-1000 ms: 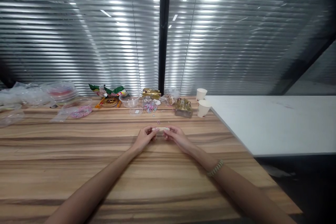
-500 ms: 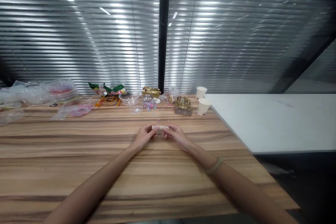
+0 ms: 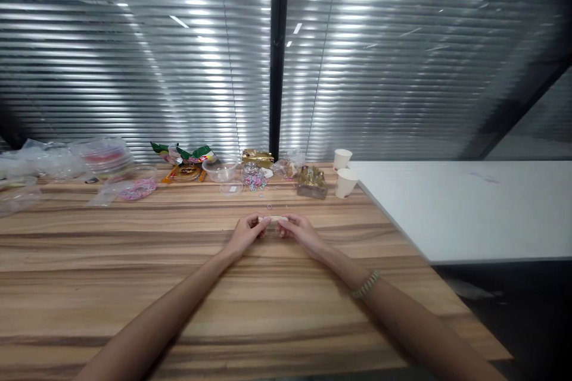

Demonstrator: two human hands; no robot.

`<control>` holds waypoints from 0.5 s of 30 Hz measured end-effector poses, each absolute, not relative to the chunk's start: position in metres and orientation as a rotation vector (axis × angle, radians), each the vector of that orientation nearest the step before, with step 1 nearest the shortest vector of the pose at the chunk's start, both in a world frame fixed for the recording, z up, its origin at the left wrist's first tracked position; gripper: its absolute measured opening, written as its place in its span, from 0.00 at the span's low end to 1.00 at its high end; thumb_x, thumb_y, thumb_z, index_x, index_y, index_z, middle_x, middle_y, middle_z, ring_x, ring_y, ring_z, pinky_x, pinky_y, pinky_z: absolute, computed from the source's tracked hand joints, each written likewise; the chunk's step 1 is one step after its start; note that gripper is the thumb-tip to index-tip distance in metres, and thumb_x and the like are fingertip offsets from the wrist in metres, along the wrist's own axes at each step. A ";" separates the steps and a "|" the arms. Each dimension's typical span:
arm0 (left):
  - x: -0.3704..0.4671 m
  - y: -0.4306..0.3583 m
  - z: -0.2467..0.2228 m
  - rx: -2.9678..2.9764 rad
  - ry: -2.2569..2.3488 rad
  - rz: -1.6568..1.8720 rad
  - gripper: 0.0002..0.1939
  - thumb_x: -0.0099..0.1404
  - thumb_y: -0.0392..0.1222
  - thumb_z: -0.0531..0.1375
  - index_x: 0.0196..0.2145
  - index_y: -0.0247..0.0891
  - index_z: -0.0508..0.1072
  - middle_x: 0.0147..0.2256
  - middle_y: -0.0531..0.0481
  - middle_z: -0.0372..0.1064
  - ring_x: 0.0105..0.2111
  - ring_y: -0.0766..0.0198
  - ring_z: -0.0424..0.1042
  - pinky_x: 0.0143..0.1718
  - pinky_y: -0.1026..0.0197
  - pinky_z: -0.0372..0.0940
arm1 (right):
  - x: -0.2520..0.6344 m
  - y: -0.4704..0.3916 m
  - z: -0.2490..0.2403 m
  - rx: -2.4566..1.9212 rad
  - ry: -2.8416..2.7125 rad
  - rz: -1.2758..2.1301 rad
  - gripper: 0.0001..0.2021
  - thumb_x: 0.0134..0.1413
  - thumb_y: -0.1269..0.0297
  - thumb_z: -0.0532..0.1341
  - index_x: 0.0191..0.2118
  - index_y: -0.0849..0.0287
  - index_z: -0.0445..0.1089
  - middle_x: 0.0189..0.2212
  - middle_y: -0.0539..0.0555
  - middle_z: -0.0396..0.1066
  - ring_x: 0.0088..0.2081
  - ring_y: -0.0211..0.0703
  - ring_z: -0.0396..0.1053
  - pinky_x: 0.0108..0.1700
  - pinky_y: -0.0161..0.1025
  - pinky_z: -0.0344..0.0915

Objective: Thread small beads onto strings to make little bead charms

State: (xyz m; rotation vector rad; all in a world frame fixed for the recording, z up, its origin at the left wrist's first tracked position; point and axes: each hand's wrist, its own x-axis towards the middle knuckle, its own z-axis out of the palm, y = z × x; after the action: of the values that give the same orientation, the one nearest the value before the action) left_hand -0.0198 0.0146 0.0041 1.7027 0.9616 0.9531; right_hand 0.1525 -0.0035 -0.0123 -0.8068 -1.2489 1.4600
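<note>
Both hands, the left hand [image 3: 247, 232] and right hand [image 3: 300, 230], pinch a small pale strip [image 3: 273, 218] by its ends; it looks light and bendy, best held at the tips

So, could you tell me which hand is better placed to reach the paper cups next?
The right hand, probably. Both hands pinch the small pale strip, but the paper cups stand on the right hand's side; the left hand would have to cross over.

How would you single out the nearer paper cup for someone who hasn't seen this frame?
Find the wooden table and follow its far right edge, beside the white table. Two white paper cups stand there; the nearer paper cup is right of the gold-wrapped box, in front of the farther cup.
</note>
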 end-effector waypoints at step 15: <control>-0.019 0.014 0.004 1.704 0.966 0.941 0.20 0.59 0.53 0.52 0.20 0.34 0.64 0.18 0.53 0.60 0.21 0.66 0.61 0.25 0.65 0.56 | 0.151 -0.004 -0.010 -0.822 -1.240 1.460 0.17 0.41 0.53 0.64 0.28 0.64 0.66 0.24 0.51 0.65 0.26 0.36 0.61 0.32 0.35 0.58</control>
State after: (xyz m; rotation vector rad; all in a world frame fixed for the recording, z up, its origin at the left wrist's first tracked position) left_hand -0.0194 0.0145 0.0041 1.7036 0.9656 0.9405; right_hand 0.1510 -0.0044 -0.0096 -0.8224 -1.2399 1.4596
